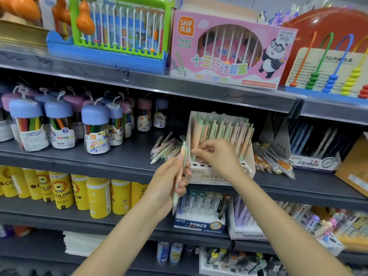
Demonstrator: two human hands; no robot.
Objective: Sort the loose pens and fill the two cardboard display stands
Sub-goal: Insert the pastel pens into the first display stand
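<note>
Cardboard display stand (223, 172) sits on the middle shelf (119, 160), white, mostly full of peach-and-mint pens (223, 128); front row of holes still shows several open. Right hand (217, 154) is at that front row, fingers curled round a pen (194, 154), apparently seating it in a hole. Left hand (169, 182) grips a spare peach-and-mint pen (180, 174) upright, tip down, just left of the stand.

Loose pens (167, 148) lie in a pile on the shelf just beside the stand's left wall, mixed pastel colours. Another heap, clear pens with orange and gold trim (272, 160), lies against the right side. Second stand (314, 160) sits further right, dark pens in it.

Risks, my read:
- Packed rows lean forward over the front holes; the right hand pushing in could knock neighbours out or tip them.
- Stand is light cardboard near the shelf lip; a hard push down or sideways could slide it off the edge.
- Left pile mixes colours, so a wrong type could go in.
</note>
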